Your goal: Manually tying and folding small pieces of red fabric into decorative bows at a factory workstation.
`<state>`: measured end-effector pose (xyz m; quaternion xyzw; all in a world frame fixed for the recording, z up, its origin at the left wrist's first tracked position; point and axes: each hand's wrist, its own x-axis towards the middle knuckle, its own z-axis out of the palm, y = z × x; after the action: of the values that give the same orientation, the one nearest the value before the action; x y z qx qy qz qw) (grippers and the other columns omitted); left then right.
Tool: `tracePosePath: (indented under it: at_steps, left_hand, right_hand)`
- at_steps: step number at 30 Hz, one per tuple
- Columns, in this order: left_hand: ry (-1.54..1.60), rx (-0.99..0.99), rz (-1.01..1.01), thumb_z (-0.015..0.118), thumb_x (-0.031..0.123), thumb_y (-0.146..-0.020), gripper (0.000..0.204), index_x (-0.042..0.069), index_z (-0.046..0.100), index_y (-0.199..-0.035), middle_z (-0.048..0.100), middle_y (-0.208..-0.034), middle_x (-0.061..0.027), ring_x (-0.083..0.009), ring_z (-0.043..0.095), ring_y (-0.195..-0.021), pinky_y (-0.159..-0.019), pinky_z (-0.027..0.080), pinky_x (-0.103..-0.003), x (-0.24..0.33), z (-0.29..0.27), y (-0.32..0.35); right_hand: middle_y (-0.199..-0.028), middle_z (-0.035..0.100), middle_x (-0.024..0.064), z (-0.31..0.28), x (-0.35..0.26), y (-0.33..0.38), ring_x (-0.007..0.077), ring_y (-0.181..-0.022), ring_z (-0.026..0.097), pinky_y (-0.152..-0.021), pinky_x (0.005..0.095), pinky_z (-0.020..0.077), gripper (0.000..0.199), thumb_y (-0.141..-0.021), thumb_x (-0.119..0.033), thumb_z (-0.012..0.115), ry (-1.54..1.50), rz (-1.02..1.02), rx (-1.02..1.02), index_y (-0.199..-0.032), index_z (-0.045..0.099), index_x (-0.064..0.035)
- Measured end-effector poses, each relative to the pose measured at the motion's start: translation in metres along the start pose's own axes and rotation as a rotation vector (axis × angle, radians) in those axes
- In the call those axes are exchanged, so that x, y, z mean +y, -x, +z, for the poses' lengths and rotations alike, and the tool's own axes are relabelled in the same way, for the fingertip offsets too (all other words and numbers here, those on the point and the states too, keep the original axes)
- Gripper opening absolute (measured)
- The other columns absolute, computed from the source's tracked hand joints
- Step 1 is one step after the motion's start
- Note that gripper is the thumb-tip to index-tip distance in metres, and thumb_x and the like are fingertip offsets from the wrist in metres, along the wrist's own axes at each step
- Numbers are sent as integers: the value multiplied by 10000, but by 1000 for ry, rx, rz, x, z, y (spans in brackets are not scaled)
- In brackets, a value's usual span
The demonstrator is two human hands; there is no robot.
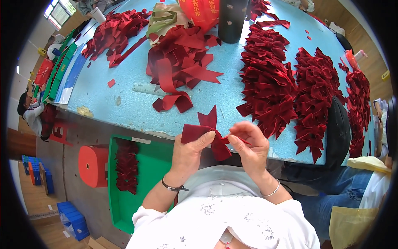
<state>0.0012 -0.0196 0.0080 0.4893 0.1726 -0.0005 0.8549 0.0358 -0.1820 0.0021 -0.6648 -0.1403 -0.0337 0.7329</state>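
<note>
A dark red velvet bow (196, 132) is held between my hands at the table's front edge. My left hand (191, 150) is closed round its left loop, the thumb pressing near the middle. With thumb and fingers pinched, my right hand (250, 146) grips a narrow red strip (226, 140) at the bow's centre. One pointed tail stands up above the knot and another part hangs below. Just beyond my hands, a loose heap of cut red ribbon pieces (176, 58) lies on the light blue table (124, 97), one length curling toward me.
Rows of finished red bows (269, 83) cover the table's right side. A black cylinder (233, 20) stands at the back. Below left are a green tray (145, 166) with bows and a red roll (93, 166). A seated person's jeans (331, 186) show at right; another person (33, 112) is far left.
</note>
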Motion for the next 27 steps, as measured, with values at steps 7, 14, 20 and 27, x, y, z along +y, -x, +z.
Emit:
tracePosePath:
  at_steps: [7,14,20,27]
  left_hand:
    - [36,-15,-49,707,129,-814,179,9,644,-931,661,-900,-66,-130,613,-797,-718,487,-276,6,5,1]
    - [65,-19,-72,692,116,-825,158,27,626,-937,658,-900,-64,-151,621,-817,-727,494,-300,2,5,0]
    - [221,-95,-120,646,116,-861,142,37,608,-973,647,-916,-61,-153,607,-825,-734,489,-297,3,8,-2]
    - [197,-156,-189,625,108,-871,142,22,614,-982,654,-896,-53,-130,601,-806,-712,472,-259,9,6,0]
  right_hand:
    - [-730,594,25,-9,-4,7,71,-609,545,-515,199,438,84,-876,-53,613,-51,216,-96,-893,597,28]
    - [-695,597,52,-8,-2,12,73,-514,522,-435,208,426,103,-909,-83,572,-354,424,-89,-888,581,17]
    - [-718,613,49,-8,0,18,63,-499,522,-420,201,424,102,-913,-80,564,-184,367,-116,-917,573,22]
    - [-753,626,39,-10,-2,18,57,-571,559,-485,195,458,96,-911,-68,562,-166,396,-149,-930,573,26]
